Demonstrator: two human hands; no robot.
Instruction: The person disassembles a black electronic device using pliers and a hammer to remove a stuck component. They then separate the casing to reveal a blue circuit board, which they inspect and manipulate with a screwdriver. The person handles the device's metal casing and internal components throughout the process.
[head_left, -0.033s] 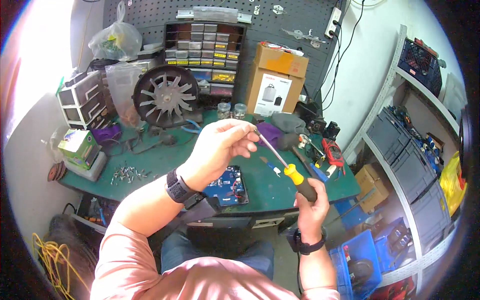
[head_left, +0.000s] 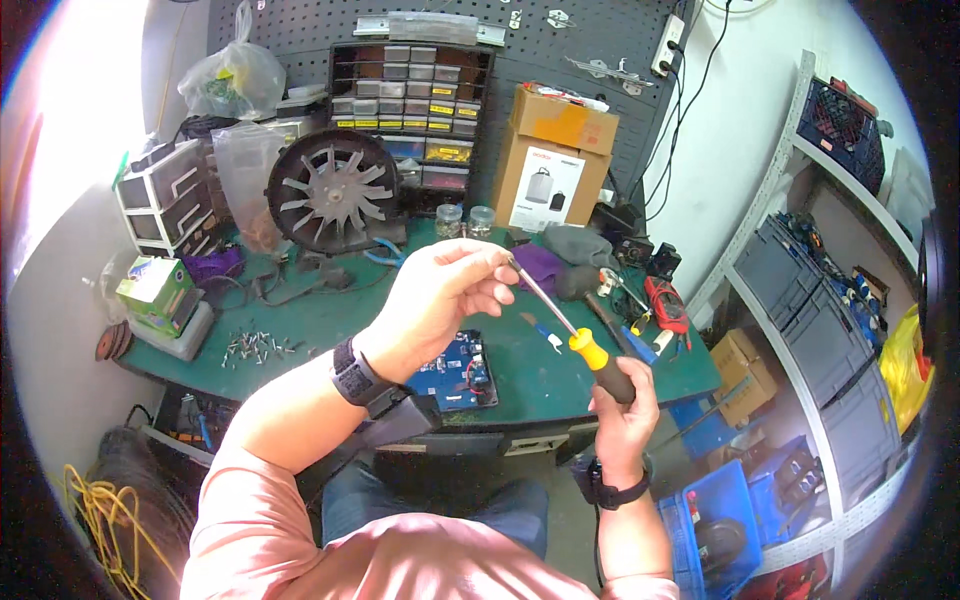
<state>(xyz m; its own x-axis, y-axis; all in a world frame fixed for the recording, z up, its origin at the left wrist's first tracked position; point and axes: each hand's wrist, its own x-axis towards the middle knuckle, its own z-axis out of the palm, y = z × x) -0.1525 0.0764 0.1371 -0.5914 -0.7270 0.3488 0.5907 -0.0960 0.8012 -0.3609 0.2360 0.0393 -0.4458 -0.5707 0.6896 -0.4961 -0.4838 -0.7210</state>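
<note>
My right hand (head_left: 622,410) is closed round the black and yellow handle of a screwdriver (head_left: 590,352), its shaft slanting up and to the left. At the far end of that shaft, my left hand (head_left: 450,285) pinches thumb and forefinger together by the tip. A small dark bit shows there, too small to name. Below my left hand, partly hidden by it and the wrist, a blue circuit board (head_left: 455,372) in a dark frame lies on the green bench (head_left: 520,385). Several loose screws (head_left: 258,347) are scattered to the left.
A large dark fan wheel (head_left: 333,190), a drawer cabinet (head_left: 410,110) and a cardboard box (head_left: 553,160) line the back. To the right are a hammer (head_left: 600,310), a red multimeter (head_left: 667,305) and a purple cloth (head_left: 538,265). Blue-handled pliers (head_left: 385,252) lie behind my left hand.
</note>
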